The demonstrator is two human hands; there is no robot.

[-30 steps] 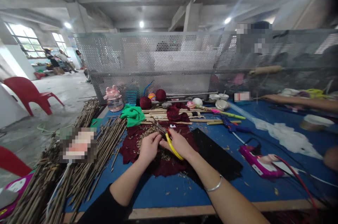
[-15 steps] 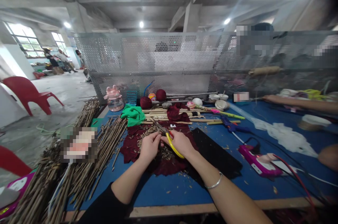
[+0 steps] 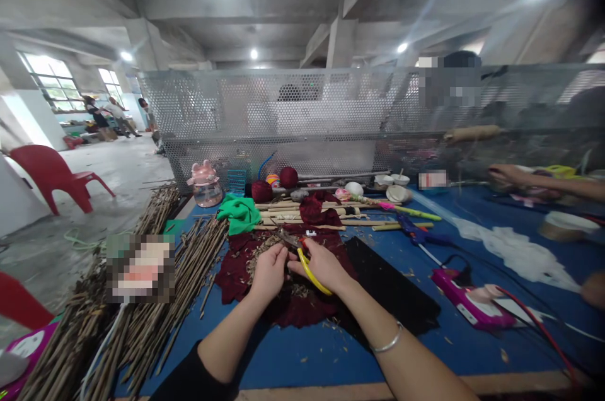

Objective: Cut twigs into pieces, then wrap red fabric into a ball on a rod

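Note:
My right hand is wrapped round the yellow handles of a pair of scissors, whose metal blades point away and to the left. Close beside it, my left hand is closed in a pinch near the blades; what its fingertips hold is too small to make out. Both hands are above a dark red cloth strewn with short brown clippings. A black cloth lies to the right of it. Left of my hands rests a spread bundle of thin brown sticks.
A green cloth, pink-lidded bottle, yarn balls and pale sticks lie behind. At right are a blue glue gun, a purple power strip with cords and a co-worker's arm. A perforated metal screen stands at the back.
The view has tilted slightly upward, so the table sits lower in it. My hands stay together with the scissors in the right. The co-worker's hand at right has shifted rightward.

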